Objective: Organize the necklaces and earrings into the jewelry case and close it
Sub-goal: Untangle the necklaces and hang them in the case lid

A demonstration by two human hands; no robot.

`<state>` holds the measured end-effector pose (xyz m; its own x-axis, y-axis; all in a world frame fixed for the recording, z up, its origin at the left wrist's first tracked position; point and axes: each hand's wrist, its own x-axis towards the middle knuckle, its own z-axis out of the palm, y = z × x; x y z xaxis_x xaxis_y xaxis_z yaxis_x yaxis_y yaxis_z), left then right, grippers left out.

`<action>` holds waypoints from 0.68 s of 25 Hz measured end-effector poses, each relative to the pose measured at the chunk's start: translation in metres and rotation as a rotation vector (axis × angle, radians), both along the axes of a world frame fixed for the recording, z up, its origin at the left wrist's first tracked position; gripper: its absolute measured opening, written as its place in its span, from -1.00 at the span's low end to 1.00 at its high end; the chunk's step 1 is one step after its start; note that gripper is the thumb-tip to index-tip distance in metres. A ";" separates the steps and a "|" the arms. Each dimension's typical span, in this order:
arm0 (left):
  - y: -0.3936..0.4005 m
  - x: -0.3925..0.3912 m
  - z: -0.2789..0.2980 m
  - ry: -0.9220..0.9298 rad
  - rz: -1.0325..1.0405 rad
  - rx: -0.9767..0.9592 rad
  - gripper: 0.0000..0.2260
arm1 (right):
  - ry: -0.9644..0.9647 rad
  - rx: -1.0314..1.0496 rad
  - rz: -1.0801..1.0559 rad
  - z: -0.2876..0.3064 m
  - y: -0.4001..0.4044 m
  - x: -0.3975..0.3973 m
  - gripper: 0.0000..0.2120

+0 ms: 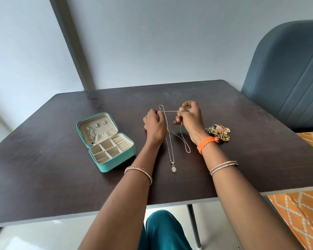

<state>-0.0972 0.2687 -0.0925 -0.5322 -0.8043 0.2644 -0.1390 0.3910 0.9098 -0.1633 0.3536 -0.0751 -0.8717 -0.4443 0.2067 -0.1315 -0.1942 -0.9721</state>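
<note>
both hands (154, 121) (189, 114) pinch a chain (171, 111) taut mid-table, well from edges.

teal jewelry case (116, 164), dark brown table (61, 177)

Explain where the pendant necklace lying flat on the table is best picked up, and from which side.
Probably at the pendant necklace's far loop end, from above. Its chain lies flat and straight between the wrists, the oval pendant at the near end, so lifting the far end lets it hang untangled. The thin chain held by both hands crosses there.
</note>
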 end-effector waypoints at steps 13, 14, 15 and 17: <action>-0.014 -0.001 -0.008 0.355 0.050 0.264 -0.84 | 0.289 0.267 -0.256 -0.004 0.002 -0.003 -0.81; -0.014 -0.001 -0.008 0.359 0.047 0.266 -0.86 | 0.318 0.289 -0.294 -0.005 0.002 -0.004 -0.80; -0.013 -0.001 -0.008 0.374 0.045 0.270 -0.89 | 0.341 0.309 -0.326 -0.006 0.004 -0.005 -0.80; -0.010 0.001 -0.007 0.414 0.042 0.263 -0.84 | 0.382 0.351 -0.383 -0.006 0.008 -0.005 -0.78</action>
<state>-0.0957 0.2586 -0.0992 -0.3909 -0.8906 0.2323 0.2448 0.1427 0.9590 -0.1685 0.3615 -0.0815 -0.8759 -0.2137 0.4327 -0.4776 0.2558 -0.8405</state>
